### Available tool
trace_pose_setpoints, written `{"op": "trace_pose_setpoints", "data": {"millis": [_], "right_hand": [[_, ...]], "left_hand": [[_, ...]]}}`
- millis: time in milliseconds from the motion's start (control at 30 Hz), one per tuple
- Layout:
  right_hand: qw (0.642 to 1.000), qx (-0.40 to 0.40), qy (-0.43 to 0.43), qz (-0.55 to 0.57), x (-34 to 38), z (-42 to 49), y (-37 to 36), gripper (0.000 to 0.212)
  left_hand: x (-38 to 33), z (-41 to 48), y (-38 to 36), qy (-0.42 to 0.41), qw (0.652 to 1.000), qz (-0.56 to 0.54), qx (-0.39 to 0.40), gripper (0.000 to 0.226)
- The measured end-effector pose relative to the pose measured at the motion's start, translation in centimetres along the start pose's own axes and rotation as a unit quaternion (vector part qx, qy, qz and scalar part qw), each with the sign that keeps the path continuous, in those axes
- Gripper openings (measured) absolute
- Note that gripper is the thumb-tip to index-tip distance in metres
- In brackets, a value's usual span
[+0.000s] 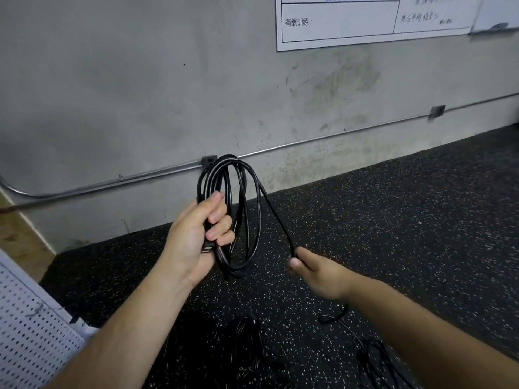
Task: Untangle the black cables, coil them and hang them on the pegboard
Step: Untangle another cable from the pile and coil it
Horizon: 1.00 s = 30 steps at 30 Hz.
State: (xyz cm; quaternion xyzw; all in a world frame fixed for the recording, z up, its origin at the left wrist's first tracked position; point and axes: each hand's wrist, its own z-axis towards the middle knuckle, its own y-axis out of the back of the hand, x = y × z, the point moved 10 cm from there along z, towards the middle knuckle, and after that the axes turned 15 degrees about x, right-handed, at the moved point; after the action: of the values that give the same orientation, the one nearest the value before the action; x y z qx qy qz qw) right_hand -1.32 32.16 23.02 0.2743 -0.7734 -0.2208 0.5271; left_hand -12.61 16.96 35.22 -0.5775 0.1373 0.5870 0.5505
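My left hand [200, 234] is shut around several upright loops of a black cable [241, 197], with a plug end showing at the base of the fingers. One strand runs from the top of the coil down to my right hand [314, 272], which pinches it between thumb and fingers, lower right of the coil. The rest of that strand trails under my right wrist to the floor. More black cables [247, 349] lie tangled on the floor between my forearms. The white pegboard [28, 332] shows at the bottom left corner.
The floor is black speckled rubber matting [407, 220]. A grey concrete wall [140, 80] stands ahead with a metal conduit [112, 182] running along it. A white printed chart [351, 21] hangs at the upper right. More thin black cable [373, 357] lies under my right forearm.
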Motion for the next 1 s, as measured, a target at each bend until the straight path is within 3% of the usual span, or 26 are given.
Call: {"op": "trace_pose_setpoints", "data": {"millis": [133, 333, 433, 533, 667, 767, 867, 1000], "right_hand": [[0.994, 0.037, -0.047, -0.097, 0.4, -0.5, 0.0, 0.024], [0.956, 0.068, -0.006, -0.284, 7.6, -2.5, -1.0, 0.028], [0.937, 0.015, 0.07, -0.342, 11.6, -3.9, -0.9, 0.03], [0.921, -0.046, 0.118, -0.37, 13.7, -4.8, 0.0, 0.029], [0.944, -0.03, 0.09, -0.317, 12.5, -4.9, 1.2, 0.026], [0.977, -0.028, 0.069, -0.198, 10.6, -5.0, 3.0, 0.034], [0.998, -0.036, 0.019, -0.052, 7.1, -4.8, 4.5, 0.04], [0.995, 0.064, -0.058, -0.052, 4.4, -3.4, 1.8, 0.047]], "left_hand": [[-0.4, -0.2, 0.9, -0.027, 0.995, 0.08, -0.044, 0.012], [0.6, -0.2, 1.2, 0.013, 0.961, 0.27, -0.051, 0.019], [2.0, -0.1, 0.1, 0.046, 0.948, 0.314, -0.028, 0.006], [3.7, -0.3, -1.6, 0.073, 0.942, 0.328, 0.016, 0.007], [4.3, -0.5, -2.0, 0.081, 0.911, 0.405, 0.009, 0.009], [3.3, -0.6, -0.5, 0.082, 0.914, 0.392, -0.06, 0.006], [2.5, -0.8, 2.2, 0.076, 0.945, 0.291, -0.129, 0.01], [3.4, -0.7, 2.7, 0.078, 0.985, 0.088, -0.127, 0.016]]}}
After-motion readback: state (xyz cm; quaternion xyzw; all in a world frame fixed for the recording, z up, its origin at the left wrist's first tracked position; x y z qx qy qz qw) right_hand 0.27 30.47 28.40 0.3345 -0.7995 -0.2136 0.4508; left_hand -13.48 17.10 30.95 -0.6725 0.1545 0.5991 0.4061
